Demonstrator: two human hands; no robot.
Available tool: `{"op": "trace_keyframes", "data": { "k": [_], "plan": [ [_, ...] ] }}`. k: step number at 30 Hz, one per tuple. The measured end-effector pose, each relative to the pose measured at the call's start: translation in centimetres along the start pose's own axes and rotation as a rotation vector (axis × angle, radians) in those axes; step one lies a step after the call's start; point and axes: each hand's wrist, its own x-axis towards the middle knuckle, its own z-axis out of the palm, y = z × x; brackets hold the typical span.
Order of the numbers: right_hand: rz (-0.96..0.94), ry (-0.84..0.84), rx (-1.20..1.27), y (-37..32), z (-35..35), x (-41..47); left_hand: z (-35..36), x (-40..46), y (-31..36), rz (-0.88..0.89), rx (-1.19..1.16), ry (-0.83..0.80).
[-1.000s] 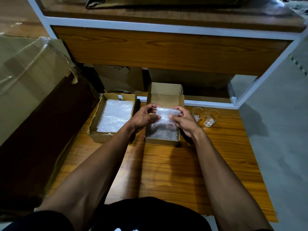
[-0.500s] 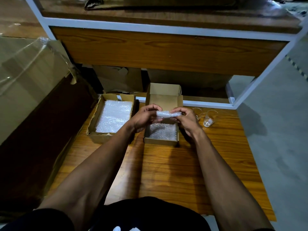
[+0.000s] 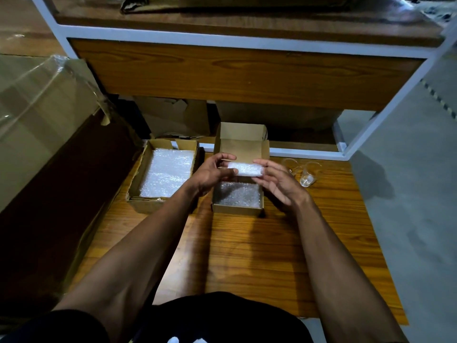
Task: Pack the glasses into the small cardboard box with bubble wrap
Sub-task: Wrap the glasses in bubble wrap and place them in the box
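A small cardboard box (image 3: 237,209) stands open on the wooden board, its lid up and its floor lined with bubble wrap (image 3: 236,194). Just above it I hold a short roll of bubble wrap (image 3: 244,169); what is inside the roll is hidden. My left hand (image 3: 212,173) grips its left end with thumb and fingers. My right hand (image 3: 277,180) touches its right end with spread fingers. Two clear glasses (image 3: 308,173) stand to the right of the box, one partly hidden behind my right hand.
A larger open cardboard box (image 3: 138,194) filled with bubble-wrap sheets sits left of the small one. A big plastic-covered carton (image 3: 37,115) stands at far left. A wooden shelf with a white frame (image 3: 247,43) overhangs the back. Grey floor lies to the right.
The bubble wrap sheet that I held flat over the box has been rolled into a tight roll. My right fingers have spread apart along its right end.
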Motion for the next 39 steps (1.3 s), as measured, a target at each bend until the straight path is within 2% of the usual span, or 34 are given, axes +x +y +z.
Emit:
{"op": "trace_keyframes", "data": {
  "k": [9,13,17,21,27,33,39],
  "plan": [
    [-0.093,0.232,-0.266,0.3,-0.5,0.4,1.5,0.9,-0.4,0.016,-0.018,-0.03],
    [-0.138,0.333,-0.394,0.0,-1.3,0.5,3.0,1.3,-0.1,0.022,-0.016,0.0],
    [-0.197,0.507,-0.597,-0.6,-2.4,0.0,5.6,1.7,0.7,0.057,0.004,0.065],
    [-0.243,0.637,-0.756,-1.1,-4.1,-0.3,7.5,3.7,0.5,0.12,0.117,0.1],
    [-0.234,0.707,-0.931,-2.1,-7.0,-0.5,10.5,6.8,0.8,0.293,0.424,0.164],
    [-0.221,0.748,-1.085,-2.6,-8.2,-0.1,12.2,8.9,1.2,0.337,0.535,0.203],
    [-0.214,0.742,-1.082,-2.1,-8.9,1.0,13.3,10.1,1.3,0.348,0.583,0.248]
  ]
}}
